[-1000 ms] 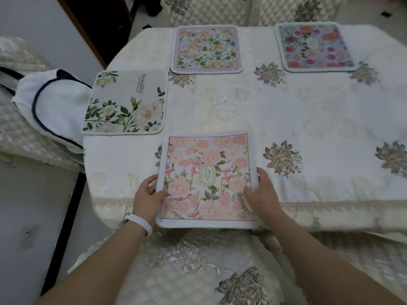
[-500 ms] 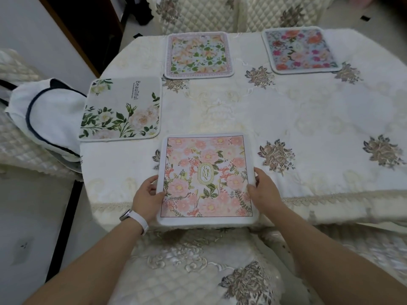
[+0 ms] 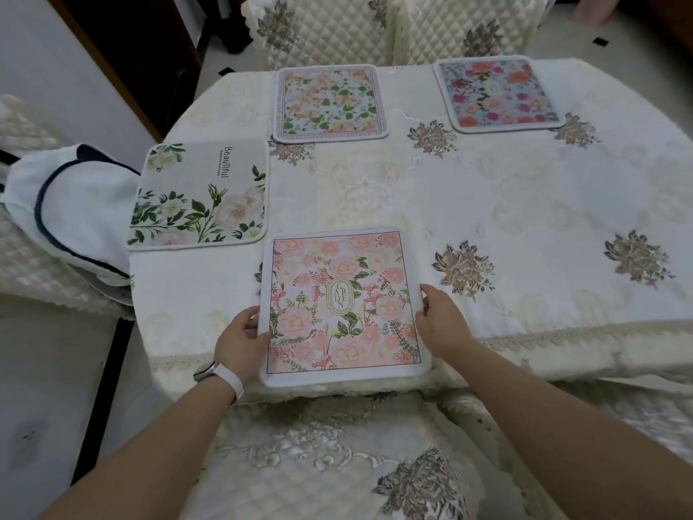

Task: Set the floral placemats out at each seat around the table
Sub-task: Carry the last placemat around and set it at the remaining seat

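Four floral placemats are seen on a table covered by a cream embroidered tablecloth [image 3: 487,204]. The pink "GARDEN" placemat [image 3: 343,302] is placed at the near side, squarely before the person, with its near edge reaching over the lace trim of the cloth. It is held by both side edges. The left edge is gripped by the left hand [image 3: 242,341], whose fingers are curled against the white border. The right edge is pinched by the right hand [image 3: 440,322], with the thumb laid on top near the border. Whether the mat is lying fully flat or is slightly lifted cannot be told. A white watch band [image 3: 228,380] is worn on the left wrist.

The grey "Beautiful" placemat [image 3: 202,195] is laid at the left side of the table, just beyond the pink one and apart from it. The peach-and-green placemat [image 3: 330,103] is set at the far side, and the blue placemat with red and pink blooms [image 3: 497,93] lies to its right, well apart from it. Each of these two far mats is faced by a quilted cream chair back [image 3: 322,28]. A white bag with navy piping [image 3: 63,208] is rested on the chair at the left, just beside the grey mat. A quilted seat cover [image 3: 318,463] is visible below the forearms.
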